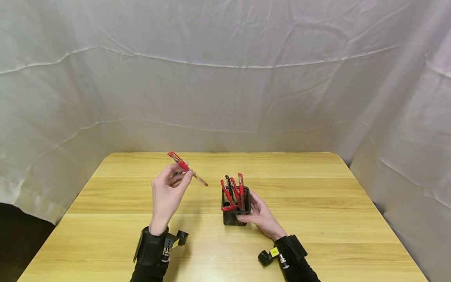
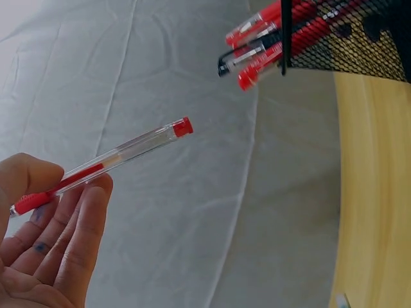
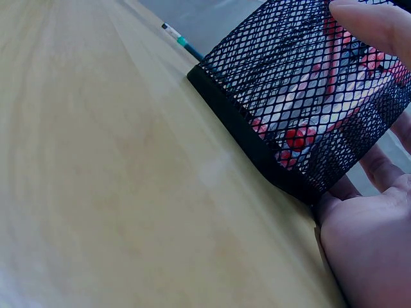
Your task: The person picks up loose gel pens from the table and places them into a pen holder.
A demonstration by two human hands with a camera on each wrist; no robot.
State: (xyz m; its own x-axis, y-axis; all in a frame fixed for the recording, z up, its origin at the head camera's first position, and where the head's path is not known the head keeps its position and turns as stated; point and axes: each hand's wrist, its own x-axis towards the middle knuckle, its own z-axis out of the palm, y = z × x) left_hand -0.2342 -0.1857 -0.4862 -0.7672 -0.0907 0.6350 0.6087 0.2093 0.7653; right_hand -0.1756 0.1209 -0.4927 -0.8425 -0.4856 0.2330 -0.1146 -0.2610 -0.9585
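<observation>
My left hand (image 1: pixel 170 192) pinches a clear-barrelled red gel pen (image 1: pixel 181 161) between thumb and fingers, raised above the table to the left of the holder. Its red-capped end points up and left; the red end plug (image 2: pixel 183 126) points down toward the right. My right hand (image 1: pixel 262 216) grips a black mesh pen holder (image 1: pixel 235 220) from its right side, thumb across the near face. The holder's base meets the tabletop in the right wrist view. Several red pens (image 1: pixel 241 186) and a black pen (image 1: pixel 229 184) stand in it, leaning different ways; their lower parts show through the mesh.
The wooden table (image 1: pixel 317 196) has pale grey cloth (image 1: pixel 225 90) hanging behind it and at its sides. Beyond the holder, the right wrist view shows a thin stick-like thing with a green band (image 3: pixel 182 40), partly hidden. Both wrists wear black camera bands.
</observation>
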